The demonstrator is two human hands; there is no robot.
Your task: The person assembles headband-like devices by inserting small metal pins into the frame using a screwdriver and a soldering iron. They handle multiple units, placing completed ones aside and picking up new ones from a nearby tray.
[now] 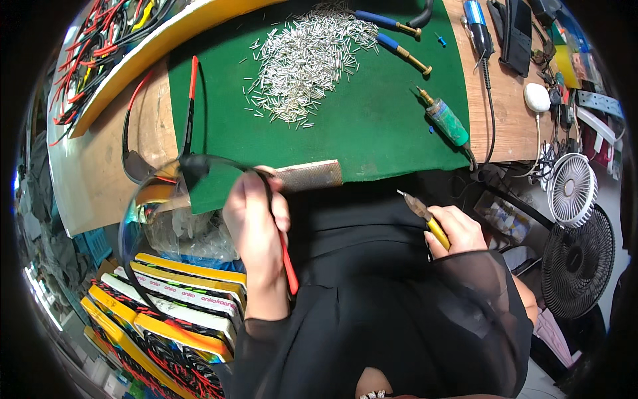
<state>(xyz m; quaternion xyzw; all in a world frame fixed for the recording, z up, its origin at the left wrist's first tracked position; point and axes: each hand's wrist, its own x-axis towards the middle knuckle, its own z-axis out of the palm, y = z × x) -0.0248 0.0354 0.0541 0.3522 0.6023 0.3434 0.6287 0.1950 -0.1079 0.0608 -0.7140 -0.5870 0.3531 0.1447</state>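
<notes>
My left hand (256, 213), blurred by motion, is closed around a black temple with a red tip (290, 269), part of a pair of glasses (123, 229) whose curved black rim and clear, iridescent lens extend leftward. Beside it, more black temples with red tips (193, 80) rise over the table; whether they belong to the same pair I cannot tell. My right hand (455, 229) grips yellow-handled pliers (437, 231), a small silver pin (400, 192) at their jaws. Just right of my left hand, a flat textured metal block (312, 175) lies at the mat's near edge.
A heap of silver pins (299, 66) covers part of the green mat (392, 126). Blue-handled tools (404, 53) and a green-handled tool (448, 122) lie to its right. Bundles of red-and-black temples fill yellow trays (179, 332) at lower left. Fans (573, 189) stand right.
</notes>
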